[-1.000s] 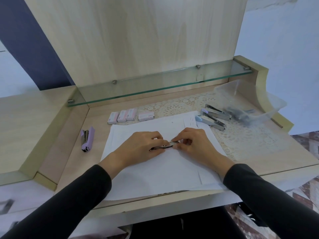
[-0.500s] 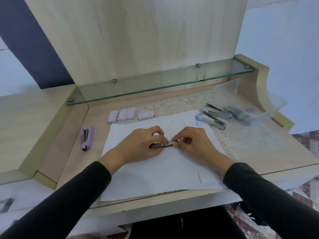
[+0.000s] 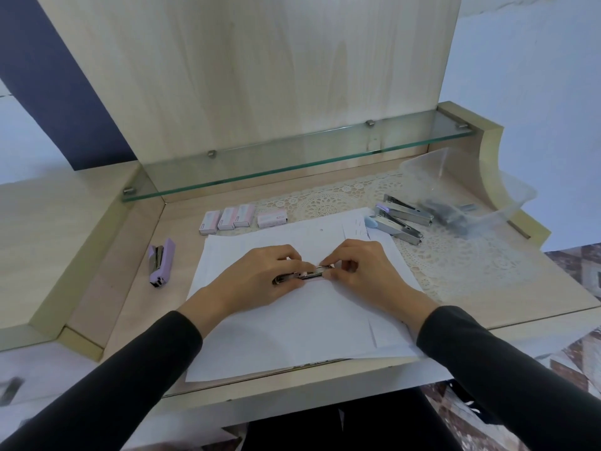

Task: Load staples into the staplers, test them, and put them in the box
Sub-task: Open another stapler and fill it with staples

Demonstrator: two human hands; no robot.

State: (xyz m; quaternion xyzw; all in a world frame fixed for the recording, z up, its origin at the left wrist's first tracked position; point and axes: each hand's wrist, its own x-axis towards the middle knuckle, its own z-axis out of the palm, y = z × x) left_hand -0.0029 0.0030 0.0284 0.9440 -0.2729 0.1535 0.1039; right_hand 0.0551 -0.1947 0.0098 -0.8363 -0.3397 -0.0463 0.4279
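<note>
Stapler (image 3: 304,275) at ctr of paper (image 3: 292,336): left hand (image 3: 260,278) grips body, right hand (image 3: 361,271) pinches its tip end.

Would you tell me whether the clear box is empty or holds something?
Not empty: dark things, likely staplers, show through the wall of the clear box.

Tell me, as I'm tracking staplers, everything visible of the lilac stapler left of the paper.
The lilac stapler lies on its side on the wooden desk, left of the paper and apart from it, long axis pointing away from the viewer. Lilac plastic-looking shell, shiny metal magazine showing, arms closed. Only the desk touches it. Whether it holds staples cannot be seen.
</note>
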